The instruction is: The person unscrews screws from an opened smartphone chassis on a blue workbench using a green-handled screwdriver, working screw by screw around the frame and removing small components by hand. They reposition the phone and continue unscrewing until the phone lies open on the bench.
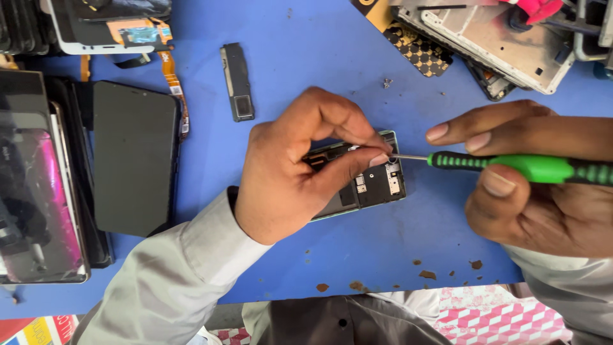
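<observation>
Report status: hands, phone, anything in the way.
Left hand pinching at opened phone. Right hand holds green screwdriver, tip at phone's top edge. Nothing between them.

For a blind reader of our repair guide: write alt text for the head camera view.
The left hand pinches at the top of an opened phone on a blue table, while the right hand holds a green-handled screwdriver with its tip at the same spot. Other phone screens and parts lie around.
</observation>
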Demonstrator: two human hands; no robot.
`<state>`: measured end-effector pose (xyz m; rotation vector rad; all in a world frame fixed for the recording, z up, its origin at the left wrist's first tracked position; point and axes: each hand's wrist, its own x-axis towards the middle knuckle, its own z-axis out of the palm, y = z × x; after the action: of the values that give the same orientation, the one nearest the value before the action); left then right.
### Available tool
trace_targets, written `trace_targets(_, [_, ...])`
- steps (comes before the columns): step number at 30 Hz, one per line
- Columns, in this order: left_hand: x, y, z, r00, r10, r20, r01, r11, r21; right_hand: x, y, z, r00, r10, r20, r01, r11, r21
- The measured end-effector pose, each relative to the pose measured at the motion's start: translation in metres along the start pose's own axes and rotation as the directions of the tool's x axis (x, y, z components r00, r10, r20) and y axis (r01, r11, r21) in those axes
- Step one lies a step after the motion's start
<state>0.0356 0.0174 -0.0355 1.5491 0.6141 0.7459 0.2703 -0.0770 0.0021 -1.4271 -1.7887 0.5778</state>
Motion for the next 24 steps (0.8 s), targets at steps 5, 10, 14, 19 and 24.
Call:
trace_targets(5, [0.004, 0.007, 0.002, 0.974, 0.210, 0.088, -0.228, 0.895, 0.383, -0.007, 0.011, 0.003, 0.997, -0.067, -0.045, 0.066, 0.998, -0.019])
trace_targets(10, [0.004, 0.007, 0.005, 0.959, 0.197, 0.206, -0.274, 0.835, 0.476, -0.015, 0.024, 0.009, 0.992, -0.107, -0.070, 0.104, 0.993, -0.047])
trace_targets(14, [0.004, 0.006, 0.007, 0.950, 0.183, 0.252, -0.292, 0.806, 0.515, -0.020, 0.034, 0.008, 0.991, -0.129, -0.040, 0.124, 0.987, -0.105])
trace_targets(19, [0.005, 0.005, 0.009, 0.951, 0.160, 0.263, -0.286, 0.777, 0.561, -0.021, 0.038, 0.008, 0.991, -0.136, 0.012, 0.136, 0.979, -0.150])
trace_targets(24, [0.004, 0.004, 0.010, 0.947, 0.171, 0.273, -0.304, 0.753, 0.584, -0.017, 0.037, 0.007, 0.985, -0.168, 0.026, 0.170, 0.972, -0.163])
